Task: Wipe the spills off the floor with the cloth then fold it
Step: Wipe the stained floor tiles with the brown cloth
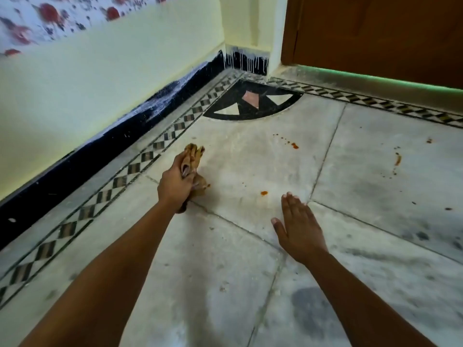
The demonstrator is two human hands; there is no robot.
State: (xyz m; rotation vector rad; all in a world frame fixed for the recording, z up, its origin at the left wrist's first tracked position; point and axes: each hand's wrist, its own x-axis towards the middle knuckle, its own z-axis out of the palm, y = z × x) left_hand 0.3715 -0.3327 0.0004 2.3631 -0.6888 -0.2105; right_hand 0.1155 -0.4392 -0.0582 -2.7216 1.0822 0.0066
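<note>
- Brownish crumpled cloth is bunched in the clenched left hand, poking out beyond its fingers.
- Right hand lies flat, fingers spread, near an orange spill on the grey marble floor.

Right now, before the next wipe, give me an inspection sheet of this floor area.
Surface: marble floor, dusty, dark smudges.
Job's things: bunched brown cloth; orange spots near the right hand, farther ahead, and a streak to the right.
Clutter: nothing seen.
Grip: left hand closed on the cloth; right hand open, flat, empty.
Cables: nothing seen.
Surroundings: wall corner, black skirting, wooden door.
</note>
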